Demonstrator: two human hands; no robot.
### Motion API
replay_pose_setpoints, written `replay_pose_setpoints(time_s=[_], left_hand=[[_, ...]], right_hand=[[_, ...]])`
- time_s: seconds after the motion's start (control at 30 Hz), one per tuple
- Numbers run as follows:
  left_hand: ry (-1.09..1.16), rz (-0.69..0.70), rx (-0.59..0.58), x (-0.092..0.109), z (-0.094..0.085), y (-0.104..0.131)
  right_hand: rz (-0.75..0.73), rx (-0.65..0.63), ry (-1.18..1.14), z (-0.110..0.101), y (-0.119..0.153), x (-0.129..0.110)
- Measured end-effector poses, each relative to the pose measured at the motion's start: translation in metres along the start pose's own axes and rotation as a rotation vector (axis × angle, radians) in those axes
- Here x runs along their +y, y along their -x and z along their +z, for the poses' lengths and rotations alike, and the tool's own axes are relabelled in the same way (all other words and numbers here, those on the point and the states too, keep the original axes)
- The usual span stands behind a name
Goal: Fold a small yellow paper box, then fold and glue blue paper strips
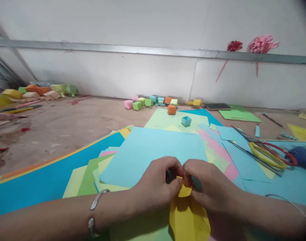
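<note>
As the left hand (154, 180) and right hand (213, 184) are pinching yellow paper (188, 217), folding is seemingly underway, likely needing careful creasing next.

Single head-worn view, directed forward and downward. The left hand (155, 182) and right hand (212, 184) occupy the near foreground; the desk (67, 124) extends beyond to a white wall (118, 21).
</note>
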State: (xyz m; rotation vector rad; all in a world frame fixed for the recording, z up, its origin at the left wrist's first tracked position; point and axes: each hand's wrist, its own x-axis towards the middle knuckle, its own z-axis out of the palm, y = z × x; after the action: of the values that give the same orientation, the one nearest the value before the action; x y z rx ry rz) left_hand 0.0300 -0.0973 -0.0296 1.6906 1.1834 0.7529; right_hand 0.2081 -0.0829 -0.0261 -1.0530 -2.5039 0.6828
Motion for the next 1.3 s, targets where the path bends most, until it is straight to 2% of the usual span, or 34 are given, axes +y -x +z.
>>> replay_pose_setpoints(time_s=[0.13,0.2,0.27,0.33,0.47,0.57,0.8,0.97,1.3], left_hand=[[-0.016,0.022,0.029,-0.001,0.002,0.001],[-0.042,0.038,0.05,-0.001,0.002,0.001],[-0.089,0.069,0.077,-0.002,0.003,0.002],[-0.133,0.097,0.092,-0.003,0.003,0.002],[-0.163,0.125,0.083,-0.005,0.003,0.004],[-0.171,0.162,0.074,-0.006,0.002,0.004],[-0.282,0.325,0.007,-0.003,0.003,0.006],[-0.337,0.291,0.003,-0.005,0.006,0.005],[-0.453,0.32,0.025,-0.003,0.005,0.006]], right_hand=[[0.021,-0.125,-0.138,-0.015,0.001,-0.006],[0.032,-0.097,-0.192,-0.023,0.002,-0.008],[0.049,-0.025,-0.15,-0.028,0.003,-0.009],[0.076,-0.008,-0.045,-0.028,0.003,-0.008],[0.127,-0.138,0.103,-0.021,0.006,-0.008],[0.119,-0.171,0.102,-0.015,0.008,-0.007],[0.131,-0.049,0.087,-0.005,0.005,-0.001],[0.151,-0.08,0.097,-0.004,0.004,-0.005],[0.064,0.034,0.119,0.001,0.011,-0.005]])
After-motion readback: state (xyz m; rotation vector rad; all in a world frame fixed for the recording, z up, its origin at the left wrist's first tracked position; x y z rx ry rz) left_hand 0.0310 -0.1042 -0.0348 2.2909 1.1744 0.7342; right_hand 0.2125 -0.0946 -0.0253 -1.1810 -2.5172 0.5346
